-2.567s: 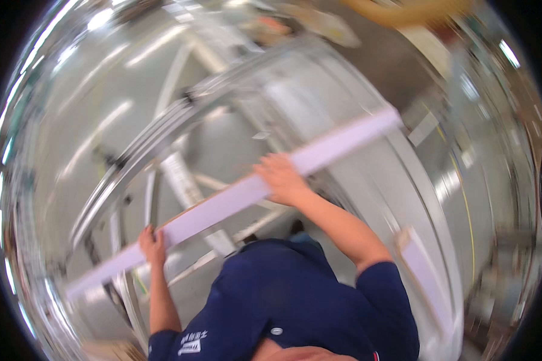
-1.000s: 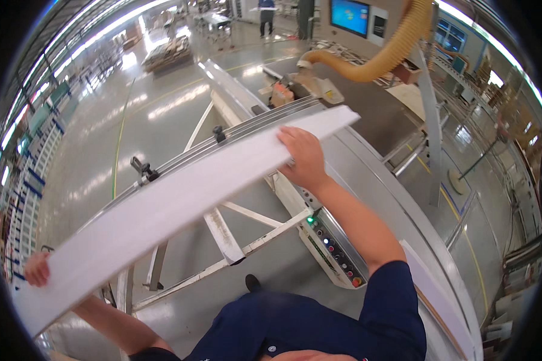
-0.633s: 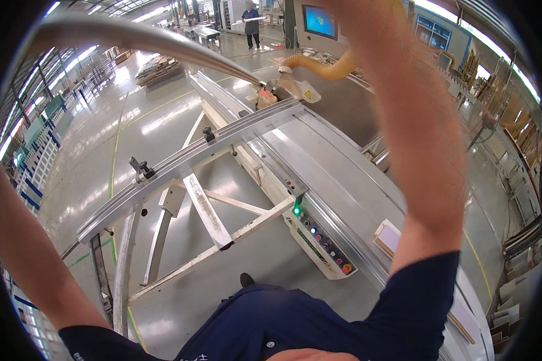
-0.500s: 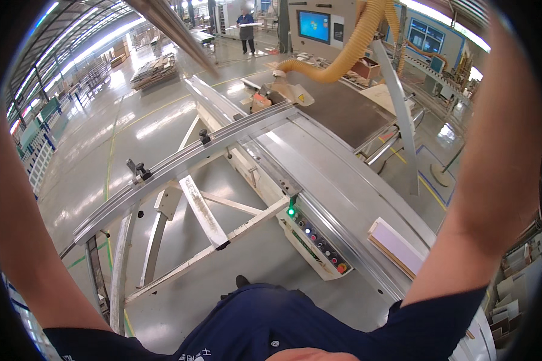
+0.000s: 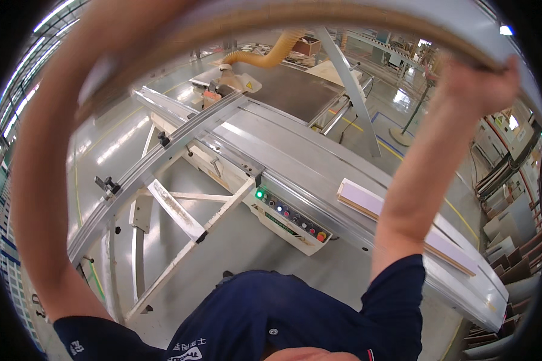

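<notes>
Gripping, right hand [image 5: 479, 87]: clenched on the long, pale, brown-edged board [image 5: 319, 16].
Left hand: hidden, so its hold cannot be told; the left forearm [image 5: 48, 162] is cut off above.
Board axis: stretched left to right, mostly leftward of the right hand.
Beneath: a lilac-faced strip [image 5: 362, 198] is borne by the silver metal table [image 5: 295, 150].

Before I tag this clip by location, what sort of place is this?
Probably a woodworking workshop, given the sliding-table panel saw, yellow ribbed extraction hose and assorted board pieces at right.
</notes>
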`<action>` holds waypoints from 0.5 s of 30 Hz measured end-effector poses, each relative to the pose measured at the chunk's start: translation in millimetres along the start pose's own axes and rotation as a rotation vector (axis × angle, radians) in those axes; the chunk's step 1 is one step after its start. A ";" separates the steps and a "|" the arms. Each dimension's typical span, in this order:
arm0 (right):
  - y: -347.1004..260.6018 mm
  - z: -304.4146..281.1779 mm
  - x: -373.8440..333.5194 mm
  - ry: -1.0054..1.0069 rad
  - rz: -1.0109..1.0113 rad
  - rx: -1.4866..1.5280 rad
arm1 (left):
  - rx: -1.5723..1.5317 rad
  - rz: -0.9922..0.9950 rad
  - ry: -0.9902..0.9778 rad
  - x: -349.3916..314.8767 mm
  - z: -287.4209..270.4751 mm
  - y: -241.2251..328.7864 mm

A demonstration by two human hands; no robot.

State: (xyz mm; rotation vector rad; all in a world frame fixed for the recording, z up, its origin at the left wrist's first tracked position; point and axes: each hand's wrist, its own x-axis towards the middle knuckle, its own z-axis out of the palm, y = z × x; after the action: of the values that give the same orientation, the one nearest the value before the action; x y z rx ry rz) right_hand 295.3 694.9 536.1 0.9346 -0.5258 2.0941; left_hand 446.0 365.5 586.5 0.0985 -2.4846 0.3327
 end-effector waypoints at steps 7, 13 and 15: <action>50.9 -44.1 -167.1 0.056 0.751 0.506 | 0.328 0.094 0.414 -295.5 109.6 -65.9; 112.5 1.4 -347.4 0.576 1.359 0.246 | 0.308 -0.191 0.115 -461.1 142.1 -135.7; 133.3 -10.7 -410.0 0.580 1.554 0.091 | 0.194 -0.256 -0.066 -497.4 157.8 -153.5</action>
State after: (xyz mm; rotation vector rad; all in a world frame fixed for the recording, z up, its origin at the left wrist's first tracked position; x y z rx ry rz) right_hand 364.8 422.1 209.4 -0.3503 -0.9960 3.5338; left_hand 777.5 172.1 201.1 0.5099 -2.4606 0.4658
